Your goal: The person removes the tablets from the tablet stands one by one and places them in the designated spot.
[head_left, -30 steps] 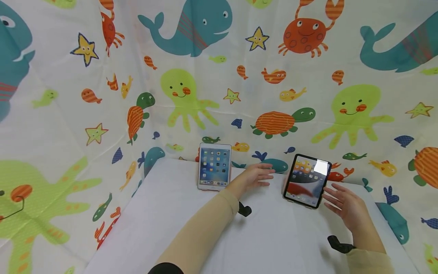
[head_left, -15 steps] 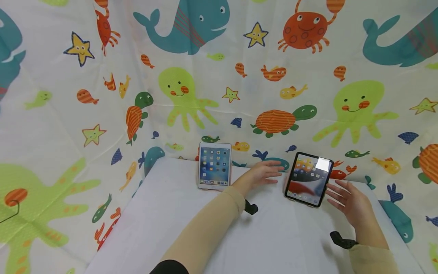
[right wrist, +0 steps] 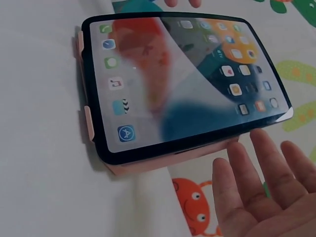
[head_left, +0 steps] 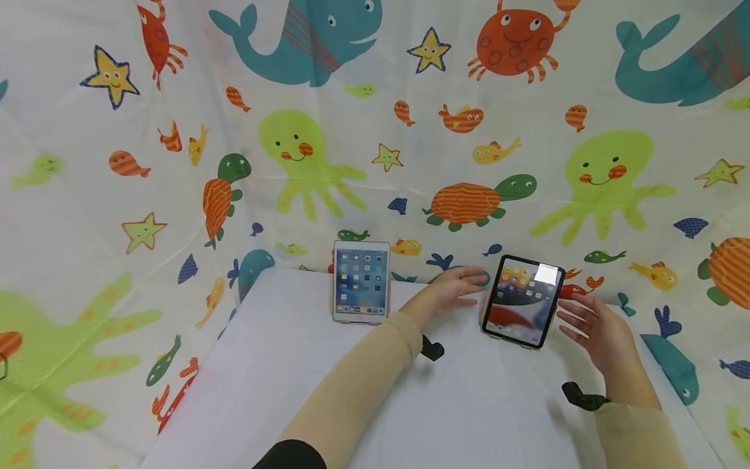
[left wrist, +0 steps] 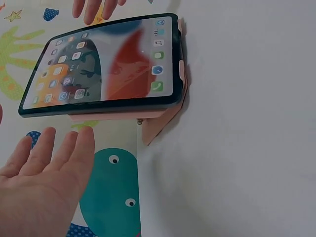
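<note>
Dark-bezel tablet (head_left: 523, 300) stands propped on its pink folding case (left wrist: 163, 118), lower right of centre in the head view, at the back edge of the white tabletop (head_left: 328, 391) against the sea-creature cloth (head_left: 176, 130); screen lit, icons showing. Left hand (head_left: 454, 290) sits just left of it, fingers straight and relaxed, holding nothing — the left wrist view shows a clear gap between fingertips (left wrist: 74, 143) and the tablet's edge. Right hand (head_left: 592, 326) is just right of it, likewise flat with fingers spread, not touching; the right wrist view confirms the gap. A second, white-bezel tablet (head_left: 361, 281) stands left of centre, well apart from both hands. Judgement: to take the dark tablet cleanly, both hands should close on the two long edges together, keeping fingers off the glass and supporting the case flap so the stand does not fold. Against the frame one second back: left hand has slid rightward toward the tablet's edge; right hand has edged up alongside; both tablets unmoved on the tabletop — camera tilted slightly.
</note>
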{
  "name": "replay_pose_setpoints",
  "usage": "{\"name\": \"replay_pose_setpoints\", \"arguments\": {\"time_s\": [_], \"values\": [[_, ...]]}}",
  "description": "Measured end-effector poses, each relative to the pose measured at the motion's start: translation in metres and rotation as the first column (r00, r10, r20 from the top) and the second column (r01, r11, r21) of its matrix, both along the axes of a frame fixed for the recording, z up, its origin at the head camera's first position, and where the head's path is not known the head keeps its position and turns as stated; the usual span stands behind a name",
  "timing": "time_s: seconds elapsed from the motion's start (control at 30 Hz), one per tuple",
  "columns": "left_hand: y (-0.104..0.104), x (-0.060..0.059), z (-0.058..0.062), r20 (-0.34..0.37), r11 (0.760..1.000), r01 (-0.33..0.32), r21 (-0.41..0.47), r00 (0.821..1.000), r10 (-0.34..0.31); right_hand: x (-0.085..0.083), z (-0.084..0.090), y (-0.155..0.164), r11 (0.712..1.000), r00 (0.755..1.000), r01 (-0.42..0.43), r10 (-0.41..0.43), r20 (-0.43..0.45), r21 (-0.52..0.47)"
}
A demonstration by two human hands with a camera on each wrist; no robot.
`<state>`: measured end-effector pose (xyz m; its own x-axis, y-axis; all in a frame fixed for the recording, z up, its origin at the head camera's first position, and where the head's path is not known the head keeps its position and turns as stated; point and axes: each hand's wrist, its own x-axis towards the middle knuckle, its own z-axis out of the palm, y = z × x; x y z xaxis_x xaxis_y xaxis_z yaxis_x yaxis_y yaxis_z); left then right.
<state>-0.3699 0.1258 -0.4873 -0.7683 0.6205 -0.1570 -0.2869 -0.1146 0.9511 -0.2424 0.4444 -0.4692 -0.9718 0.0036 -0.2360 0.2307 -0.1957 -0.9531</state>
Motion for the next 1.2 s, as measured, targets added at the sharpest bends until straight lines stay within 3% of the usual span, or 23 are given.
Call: {"name": "replay_pose_setpoints", "arguments": {"time_s": [0.3,0.73,1.2], "values": [[0.015,-0.002,0.002,0.009,0.997,0.015,0.079,1.0,-0.016,-0.007,0.006,-0.002,0.993,0.996,0.081,-0.084,-0.027,-0.082],[0.029,-0.006,0.0,0.045,0.997,-0.032,0.073,0.999,0.029,-0.023,0.007,-0.002,0.968,0.99,0.138,-0.134,0.035,-0.208],[0.03,-0.007,0.004,-0.005,0.996,-0.045,0.074,0.999,0.046,-0.021,0.011,0.002,0.979,0.996,0.059,-0.069,-0.049,-0.197]]}}
